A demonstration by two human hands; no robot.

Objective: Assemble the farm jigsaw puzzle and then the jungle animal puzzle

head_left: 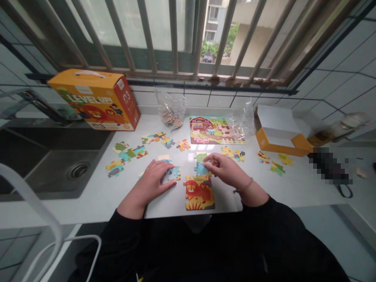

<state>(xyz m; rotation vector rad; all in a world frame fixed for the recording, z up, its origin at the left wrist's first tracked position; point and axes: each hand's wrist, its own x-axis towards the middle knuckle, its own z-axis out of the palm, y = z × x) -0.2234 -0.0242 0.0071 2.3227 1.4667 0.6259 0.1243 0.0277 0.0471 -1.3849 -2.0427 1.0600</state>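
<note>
My right hand [225, 167] has thumb and bent index finger at the right edge of a blue puzzle piece [201, 169]. A green-topped piece [201, 156] adjoins it on the far side. Just nearer me lies a joined puzzle section [199, 192] with two lions on red and yellow. Over to the left, my left hand [155, 177] rests low over the counter, thumb and fingers apart. Another blue puzzle piece [174, 173] lies between its thumb and fingertips. A pale piece [163, 158] shows beyond the fingers, partly covered.
Loose puzzle pieces [139, 152] are scattered left, more to the right. At the back stand an orange box [96, 102], a clear bag of brown pieces [172, 113] and a farm picture [205, 131]. An open carton [280, 133] sits right; a sink [58, 164] lies left.
</note>
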